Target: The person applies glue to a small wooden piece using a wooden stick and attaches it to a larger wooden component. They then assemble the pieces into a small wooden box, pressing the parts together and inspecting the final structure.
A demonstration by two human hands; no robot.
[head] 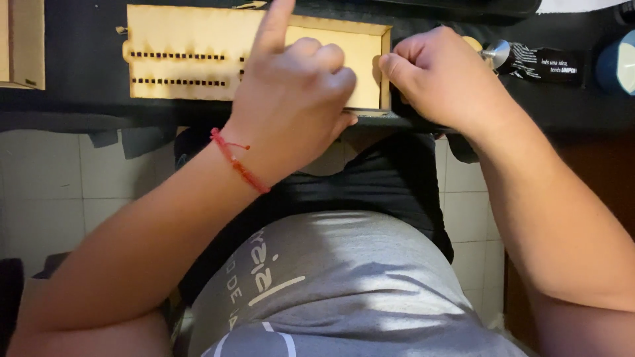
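Dark tabletop [79, 99] runs across the far part of the view, with pale floor tiles [59, 192] showing below its near edge. On it lies a flat, pale wooden panel [192, 39], laser-cut, with its long axis running left to right, parallel to the table edge. Two rows of small square holes run along that same axis on its left half. A raised wooden wall [385, 66] stands upright at the panel's right end.

The left hand [291, 99] rests over the near right part of the panel, its index finger pointing straight away from the person while the other fingers are curled into a loose fist. A red string bracelet [238, 162] circles that wrist. The right hand [440, 76] is clenched at the panel's right end, thumb and fingertips pressed against the raised wall; whether they pinch it or only push on it is hard to tell.

Just right of that hand lies a dark tube with a silver tip [536, 63]. Another wooden piece [23, 43] sits at the far left. Nearest the camera is the person's grey shirt [344, 284].
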